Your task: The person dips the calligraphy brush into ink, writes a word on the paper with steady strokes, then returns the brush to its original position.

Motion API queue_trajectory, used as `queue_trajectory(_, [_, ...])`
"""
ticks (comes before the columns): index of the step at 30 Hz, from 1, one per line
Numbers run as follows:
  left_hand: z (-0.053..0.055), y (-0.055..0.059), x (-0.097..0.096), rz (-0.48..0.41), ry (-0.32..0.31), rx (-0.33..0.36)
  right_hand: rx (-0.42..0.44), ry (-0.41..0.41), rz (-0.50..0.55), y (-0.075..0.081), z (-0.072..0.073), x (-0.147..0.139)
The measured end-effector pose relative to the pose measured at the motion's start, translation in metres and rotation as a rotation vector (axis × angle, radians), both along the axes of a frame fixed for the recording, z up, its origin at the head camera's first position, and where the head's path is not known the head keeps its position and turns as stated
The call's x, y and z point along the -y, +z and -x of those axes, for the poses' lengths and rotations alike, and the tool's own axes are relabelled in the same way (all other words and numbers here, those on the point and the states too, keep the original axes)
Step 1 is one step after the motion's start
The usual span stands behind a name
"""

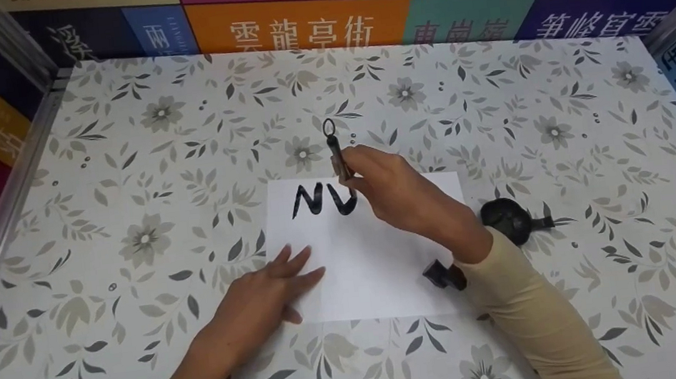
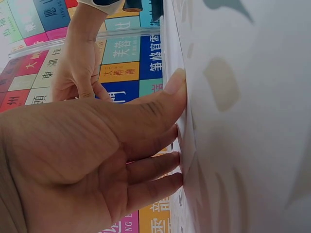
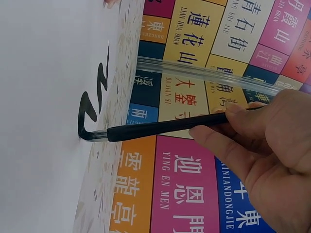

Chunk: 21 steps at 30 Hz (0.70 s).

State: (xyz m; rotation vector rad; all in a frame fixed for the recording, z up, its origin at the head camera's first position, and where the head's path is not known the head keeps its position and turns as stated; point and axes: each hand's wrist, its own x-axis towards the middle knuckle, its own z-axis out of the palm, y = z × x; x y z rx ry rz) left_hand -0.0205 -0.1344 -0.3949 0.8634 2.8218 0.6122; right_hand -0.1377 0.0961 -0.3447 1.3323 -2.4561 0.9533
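My right hand (image 1: 398, 192) pinches a dark ink brush (image 1: 337, 152) with a hanging loop at its top end. In the right wrist view the brush (image 3: 165, 127) has its bristle tip (image 3: 97, 135) touching the paper at the end of a wet black stroke. White paper (image 1: 377, 261) lies on the table, bearing a black N-like mark (image 1: 308, 200) and a second, U-shaped stroke (image 1: 343, 204). My left hand (image 1: 267, 294) rests on the paper's left edge with its fingers spread. In the left wrist view the fingertips of that hand (image 2: 97, 150) press the sheet.
A round black object with a short neck (image 1: 506, 222) lies right of the paper. Another small black object (image 1: 444, 275) sits on the paper's lower right, partly behind the right wrist. The table has a floral cover (image 1: 166, 170); panels with coloured lettering (image 1: 302, 30) stand behind it.
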Motion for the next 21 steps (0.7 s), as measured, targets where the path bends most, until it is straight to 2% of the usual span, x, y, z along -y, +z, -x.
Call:
queue_trajectory(13, [0.0002, -0.0008, -0.0001, 0.012, 0.006, 0.011, 0.014, -0.040, -0.025, -0.0012, 0.0037, -0.0042])
queue_trajectory(21, [-0.0010, -0.0005, -0.0012, -0.021, 0.031, 0.004, 0.014, -0.050, -0.036, -0.0014, 0.0060, -0.0062])
